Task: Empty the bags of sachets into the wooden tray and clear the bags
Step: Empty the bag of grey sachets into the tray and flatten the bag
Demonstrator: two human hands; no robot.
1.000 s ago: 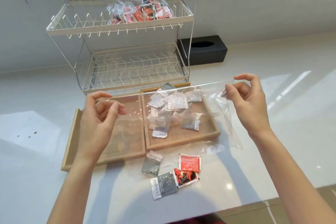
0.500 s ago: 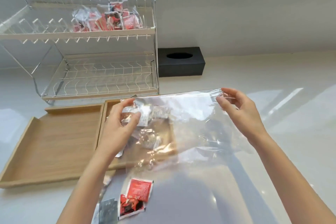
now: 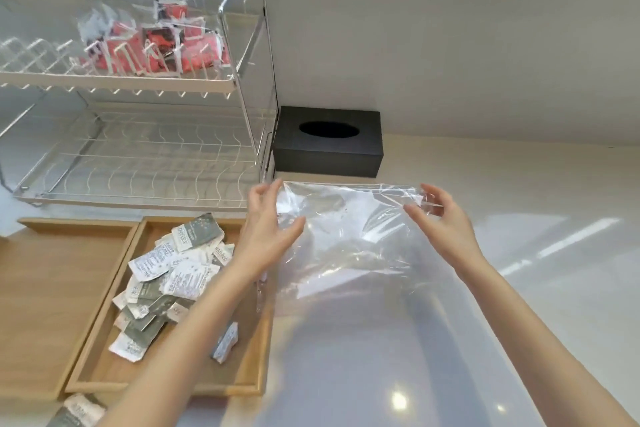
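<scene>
A person holds an emptied clear plastic bag (image 3: 349, 239) stretched between both hands at the centre of the frame, above the white worktop (image 3: 519, 218) and just right of the wooden tray (image 3: 166, 388). The left hand (image 3: 266, 236) has its fingers loosely curled around the bag's left top corner, thumb apart from them, while the right hand (image 3: 446, 229) pinches the right top corner between thumb and fingers. The grey and white sachets (image 3: 166, 281) lie heaped in the tray's right compartment at lower left of the frame; the left compartment is bare wood. A stray sachet or two (image 3: 79, 411) rests on the worktop by the tray's near edge at the bottom left. A second bag of red sachets (image 3: 156, 42) sits on the upper shelf of the wire dish rack (image 3: 138, 156) at upper left, and a black tissue box (image 3: 329, 142) stands behind the hands. The bag appears empty, though glare on the film makes that hard to confirm. The step in hand looks to be clearing this bag; next it needs setting aside, clear of the tray, before the red sachets are fetched
</scene>
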